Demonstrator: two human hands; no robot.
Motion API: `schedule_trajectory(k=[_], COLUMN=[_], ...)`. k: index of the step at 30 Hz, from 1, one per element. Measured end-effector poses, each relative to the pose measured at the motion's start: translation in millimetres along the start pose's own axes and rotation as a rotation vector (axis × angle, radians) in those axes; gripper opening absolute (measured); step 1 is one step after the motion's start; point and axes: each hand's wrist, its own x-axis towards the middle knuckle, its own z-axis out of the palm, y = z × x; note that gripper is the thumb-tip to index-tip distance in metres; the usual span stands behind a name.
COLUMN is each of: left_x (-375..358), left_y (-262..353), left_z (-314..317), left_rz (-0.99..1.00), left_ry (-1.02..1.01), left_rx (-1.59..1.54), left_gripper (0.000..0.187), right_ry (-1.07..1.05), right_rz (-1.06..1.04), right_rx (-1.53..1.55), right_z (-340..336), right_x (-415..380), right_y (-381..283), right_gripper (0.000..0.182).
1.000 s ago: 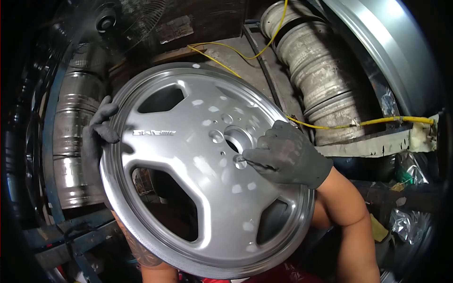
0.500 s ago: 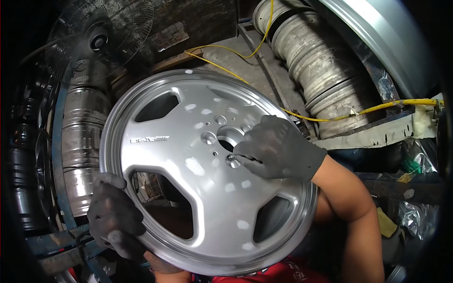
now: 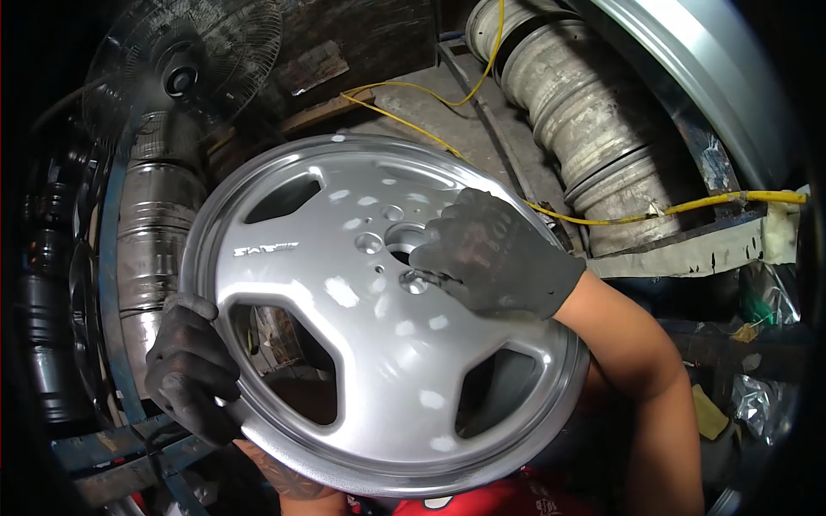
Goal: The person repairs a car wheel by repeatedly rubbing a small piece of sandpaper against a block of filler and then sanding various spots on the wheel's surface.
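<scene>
A silver alloy wheel (image 3: 379, 344) with pale patches on its face lies tilted before me. My left hand (image 3: 193, 365), in a dark grey glove, is closed round the wheel's left rim. Over the wheel's hub, my gloved right hand (image 3: 495, 254) has its fingers curled in a pinch at a lug hole (image 3: 415, 281), just below the centre bore. A small dark item seems to sit between those fingertips, but I cannot make it out. The right hand covers the right side of the hub.
At the upper left stands a fan (image 3: 181, 81). Stacked wheels (image 3: 594, 112) rest at the upper right, others (image 3: 159, 224) at the left. A yellow hose (image 3: 705, 203) runs behind the wheel. A blue metal frame (image 3: 112, 284) is at the left.
The wheel has shifted slightly left and turned a little. My right hand has moved left with the lug hole. My left hand has moved up and left along with the rim.
</scene>
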Motion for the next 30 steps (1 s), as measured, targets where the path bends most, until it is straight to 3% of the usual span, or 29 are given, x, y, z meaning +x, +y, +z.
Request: schedule_trajectory(k=[9,12,15,20,24,25,27,28,30], left_x=[9,11,15,13,11,12,24,34,23], left_y=[11,21,12,0,-16,-24,-48,-58,-41], left_z=[8,10,7,11,-9,-19,-24,-24,-18], left_rz=[-0.061,-0.083,-0.078,-0.098,0.008,0.075,0.333,0.450,0.275], left_ry=[0.046,0.046,0.022,0.121,-0.043,-0.135,-0.294,-0.391,-0.203], left_rx=[0.063,0.095,0.095,-0.028,-0.059,-0.098,-0.260,-0.352,-0.208], left_gripper=[0.036,0.036,0.035,0.029,0.027,0.028,0.029,0.030,0.029], right_ry=[-0.046,0.093,-0.031,0.091,-0.059,0.027,0.194,0.120,-0.029], right_rz=[-0.003,-0.037,0.017,-0.040,-0.010,-0.044,-0.111,-0.077,-0.018], right_rx=[0.014,-0.027,0.041,0.020,-0.050,-0.037,-0.012,-0.023,-0.043], right_z=[-2,-3,-4,-6,-9,-4,8,5,-6], right_x=[-4,-1,-5,3,7,8,7,7,7], right_y=[2,-3,1,-1,-5,-4,-2,-4,-8], right_gripper=[0.019,0.019,0.019,0.019,0.019,0.019,0.018,0.018,0.018])
